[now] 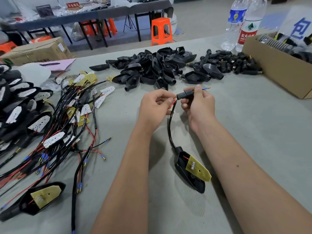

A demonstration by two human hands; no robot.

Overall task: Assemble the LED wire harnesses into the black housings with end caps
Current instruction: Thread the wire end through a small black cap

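Two wires are going through the end cap (184,95), pinched in your right hand (199,105): blue is out, while your left hand (155,107) pinches the red wire (173,103) at its mouth. Next, likely feed red through. The housing (189,171) lies on the table (253,132).

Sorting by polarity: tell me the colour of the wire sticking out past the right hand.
Blue wire, brass-tipped; head view.
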